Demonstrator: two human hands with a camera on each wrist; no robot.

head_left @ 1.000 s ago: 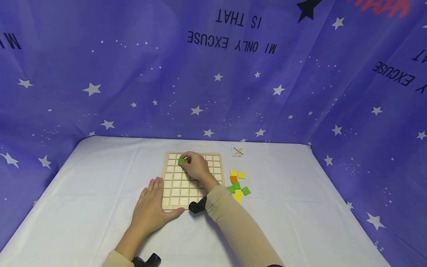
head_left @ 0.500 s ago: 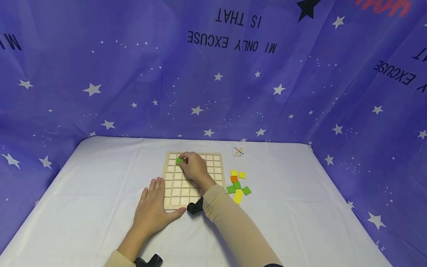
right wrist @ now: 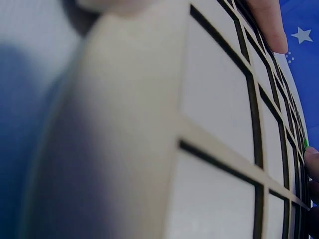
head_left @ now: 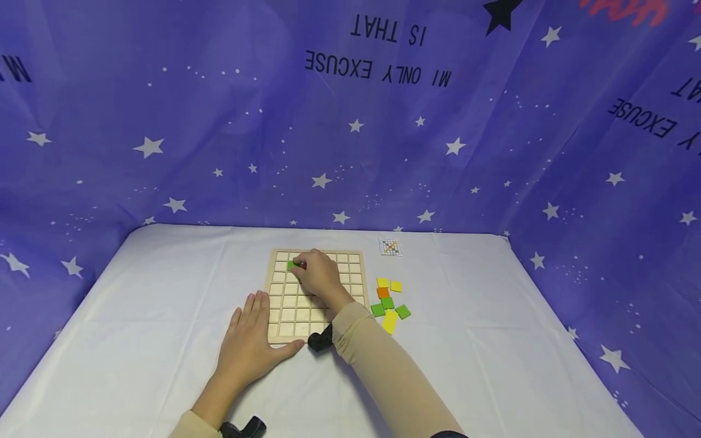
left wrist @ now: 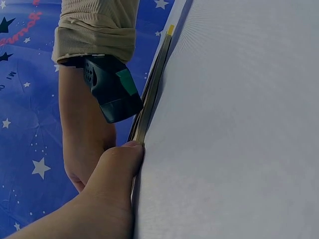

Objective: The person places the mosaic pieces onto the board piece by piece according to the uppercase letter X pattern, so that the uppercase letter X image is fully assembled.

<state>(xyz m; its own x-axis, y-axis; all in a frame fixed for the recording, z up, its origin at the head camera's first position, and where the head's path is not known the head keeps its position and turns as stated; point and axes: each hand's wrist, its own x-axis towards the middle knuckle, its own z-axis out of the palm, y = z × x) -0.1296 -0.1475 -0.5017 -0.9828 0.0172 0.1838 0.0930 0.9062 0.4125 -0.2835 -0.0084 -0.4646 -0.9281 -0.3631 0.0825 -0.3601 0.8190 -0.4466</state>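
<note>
A square wooden grid board [head_left: 285, 340] lies on the white table. My left hand [head_left: 245, 344] rests along its left side with fingers straight, the thumb spread to its near edge. In the left wrist view that thumb [left wrist: 117, 162] touches the side of the board. Over the upper left cells, my right hand [head_left: 320, 274] pinches a green tile [head_left: 291, 266] between thumb and fingertips. The right wrist view shows mostly bare cells, with a sliver of the green tile [right wrist: 306, 144] beside the fingertips at the right edge. The right hand and forearm hide part of the grid.
Right of the board lie loose tiles: several yellow and green ones and an orange tile [head_left: 383, 293]. Behind them is a small printed pattern card [head_left: 390, 247]. A purple star-print cloth [head_left: 339, 152] hangs behind the table.
My right hand has shifted the green tile slightly left over the upper left cells. The left hand stays at the board's side, and the loose tiles have not moved.
</note>
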